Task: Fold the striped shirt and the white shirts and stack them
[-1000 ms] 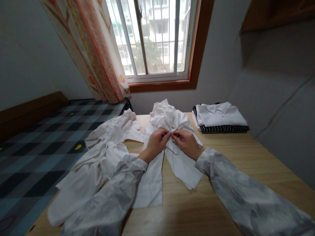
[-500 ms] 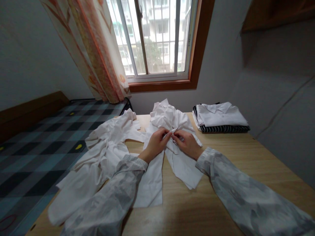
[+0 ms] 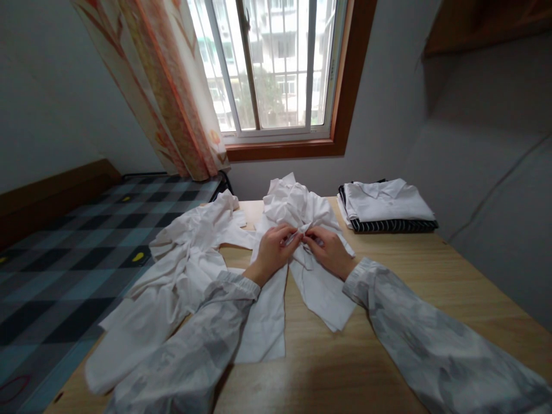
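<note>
A wooden desk (image 3: 409,287) fills the lower frame. A crumpled white shirt (image 3: 297,241) lies at its centre, another white garment (image 3: 181,270) to the left. The left hand (image 3: 272,250) and right hand (image 3: 330,250) meet mid-frame, fingers (image 3: 288,236) pinched on the shirt's fabric.

Home bedroom, checked bed (image 3: 77,253), floral curtain (image 3: 172,103), barred window (image 3: 276,63), wooden table (image 3: 409,270) with folded clothes (image 3: 383,204)

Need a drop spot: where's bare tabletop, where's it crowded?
Free: table right of the right hand, in front of the folded stack; also the near edge between the sleeves. Crowded: white shirt under both hands, left hand, crumpled pile left.
</note>
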The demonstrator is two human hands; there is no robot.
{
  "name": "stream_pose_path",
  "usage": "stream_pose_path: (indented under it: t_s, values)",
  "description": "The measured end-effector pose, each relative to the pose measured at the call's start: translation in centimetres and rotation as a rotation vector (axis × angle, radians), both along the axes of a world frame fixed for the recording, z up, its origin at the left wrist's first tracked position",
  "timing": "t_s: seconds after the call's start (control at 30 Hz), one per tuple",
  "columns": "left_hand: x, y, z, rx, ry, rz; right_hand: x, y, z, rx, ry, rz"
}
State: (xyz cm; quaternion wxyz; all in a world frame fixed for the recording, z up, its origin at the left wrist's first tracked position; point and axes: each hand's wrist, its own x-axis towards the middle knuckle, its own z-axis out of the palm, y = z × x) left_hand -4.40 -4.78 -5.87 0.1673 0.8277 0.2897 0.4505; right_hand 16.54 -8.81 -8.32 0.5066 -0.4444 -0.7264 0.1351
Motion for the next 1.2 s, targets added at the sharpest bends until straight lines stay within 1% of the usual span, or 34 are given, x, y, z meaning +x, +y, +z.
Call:
stream_pose_path:
  t_s: [0.23, 0.43, 0.8, 0.97, 1.03, 1.1, 1.2]
  values:
    - [-0.05, 0.46, -0.64, 0.073, -0.005, 0.024, -0.04, 0.1, -0.01, 0.014, -0.002, 0.0]
    - [-0.15, 0.49, -0.73, 0.064, -0.014, 0.034, 0.01, -0.07, 0.27, 0.028, -0.019, 0.023]
    - [-0.07, 0.38, -0.16, -0.075, -0.068, -0.067, -0.1, -0.32, 0.36, 0.022, -0.072, 0.014]
    - [0.26, 0.05, -0.26, -0.138, -0.008, -0.134, 0.13, 0.12, 0.19, -0.021, -0.042, -0.02]
    - [0.41, 0.05, -0.38, -0.153, -0.013, -0.143, 0.25, 0.3, 0.19, -0.024, -0.015, 0.0]
    - [0.5, 0.1, -0.41, -0.182, -0.035, -0.148, 0.31, 0.34, 0.25, -0.022, 0.005, 0.051]
    - [0.47, 0.13, -0.23, -0.225, -0.038, -0.159, 0.31, 0.24, 0.36, -0.023, 0.016, 0.094]
